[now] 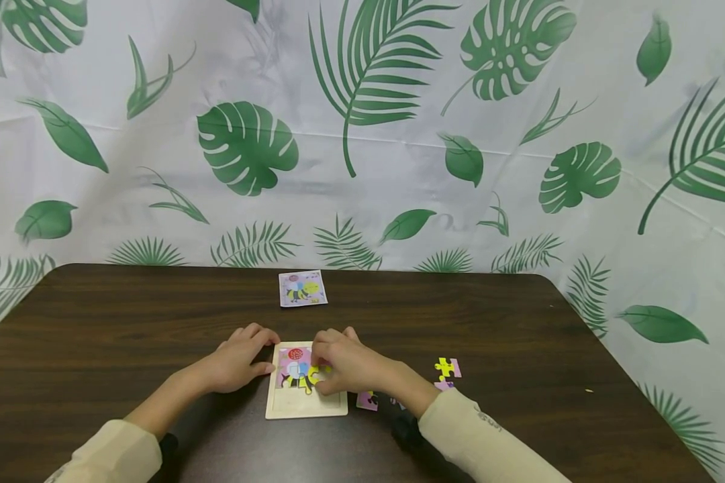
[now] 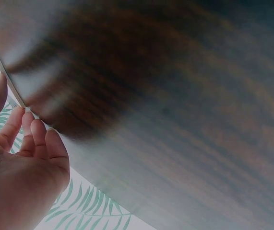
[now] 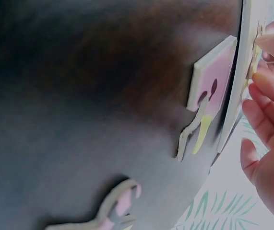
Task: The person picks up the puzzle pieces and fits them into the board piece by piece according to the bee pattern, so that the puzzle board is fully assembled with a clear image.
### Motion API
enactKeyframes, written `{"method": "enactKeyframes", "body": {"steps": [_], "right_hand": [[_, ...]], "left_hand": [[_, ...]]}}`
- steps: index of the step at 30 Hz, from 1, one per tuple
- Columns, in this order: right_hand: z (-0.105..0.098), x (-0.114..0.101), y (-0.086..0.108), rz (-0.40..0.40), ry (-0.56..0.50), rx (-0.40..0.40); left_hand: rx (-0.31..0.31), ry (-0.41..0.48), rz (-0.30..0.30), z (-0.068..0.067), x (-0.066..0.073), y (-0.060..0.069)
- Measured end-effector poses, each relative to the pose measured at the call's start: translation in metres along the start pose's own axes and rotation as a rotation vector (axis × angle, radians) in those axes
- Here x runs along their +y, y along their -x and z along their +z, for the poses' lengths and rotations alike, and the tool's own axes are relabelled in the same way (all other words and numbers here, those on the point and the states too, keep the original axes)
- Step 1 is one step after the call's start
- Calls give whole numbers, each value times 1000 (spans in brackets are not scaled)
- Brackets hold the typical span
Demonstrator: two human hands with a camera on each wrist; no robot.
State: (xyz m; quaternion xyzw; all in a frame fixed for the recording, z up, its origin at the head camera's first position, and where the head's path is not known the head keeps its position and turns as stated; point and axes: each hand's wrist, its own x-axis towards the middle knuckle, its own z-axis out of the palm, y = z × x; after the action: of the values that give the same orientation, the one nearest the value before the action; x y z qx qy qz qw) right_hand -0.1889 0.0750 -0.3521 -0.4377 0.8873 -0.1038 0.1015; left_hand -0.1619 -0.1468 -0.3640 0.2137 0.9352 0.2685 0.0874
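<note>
A white, leaf-printed cloth [image 1: 399, 201] hangs behind the far edge of the dark wood-grain counter [image 1: 157, 315], probably to screen off the room.

The puzzle board [image 1: 296, 409], a pale square tray, lies flat on the counter, well in from its left and right edges and between the two hands, presumably for easy reach. Picture pieces fill its upper part; bare wood along its lower edge leaves room for others.

The left hand [image 1: 238, 362] has a loose, uncurled grip: thumb against the board's left edge, fingertips at its far left corner, likely to stop it sliding. The right hand [image 1: 347, 362] reaches over the board's right edge, its grip closed between thumb and finger on a puzzle piece [image 3: 254, 61]. Pinched low against the board like this, the piece can probably be nudged finely; its outline is mostly hidden.

A bee picture card [image 1: 303, 289] lies face up near the counter's far edge, beyond the board, where it can serve as a guide without crowding the hands.

Loose pieces wait on the right hand's side: a pink piece [image 1: 367, 401] just beside the board's near right corner, and a yellow-and-pink one [image 1: 446, 367] farther toward the counter's right edge.
</note>
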Motion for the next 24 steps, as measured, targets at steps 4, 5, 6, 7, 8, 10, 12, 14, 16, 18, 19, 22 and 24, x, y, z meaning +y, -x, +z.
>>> {"method": "enactKeyframes", "body": {"steps": [4,5,6,7,8,10,12,14,16,18,19,22,24], "right_hand": [[1,0,0,-18,15,18],[1,0,0,-21,17,23],[2,1,0,-24,19,28],[2,1,0,-27,20,32],[2,1,0,-29,23,36],[3,2,0,-30,26,39],[3,2,0,-28,24,37],[3,2,0,-24,21,32],[3,2,1,-16,14,25],[2,2,1,-11,8,22],[3,2,2,-9,4,20],[3,3,3,-4,-7,21],[3,3,4,-4,-21,23]], "left_hand": [[3,3,7,0,0,0],[6,5,10,0,0,0],[8,7,13,-1,0,0],[11,8,17,-1,1,0],[14,9,20,-1,1,0],[17,11,23,-1,1,0],[18,9,23,-1,1,0],[16,9,21,-1,1,0],[15,8,19,-1,1,0],[14,8,17,-1,1,0],[13,9,15,-1,1,0],[12,8,14,-1,2,0],[12,7,14,-2,2,0]]}}
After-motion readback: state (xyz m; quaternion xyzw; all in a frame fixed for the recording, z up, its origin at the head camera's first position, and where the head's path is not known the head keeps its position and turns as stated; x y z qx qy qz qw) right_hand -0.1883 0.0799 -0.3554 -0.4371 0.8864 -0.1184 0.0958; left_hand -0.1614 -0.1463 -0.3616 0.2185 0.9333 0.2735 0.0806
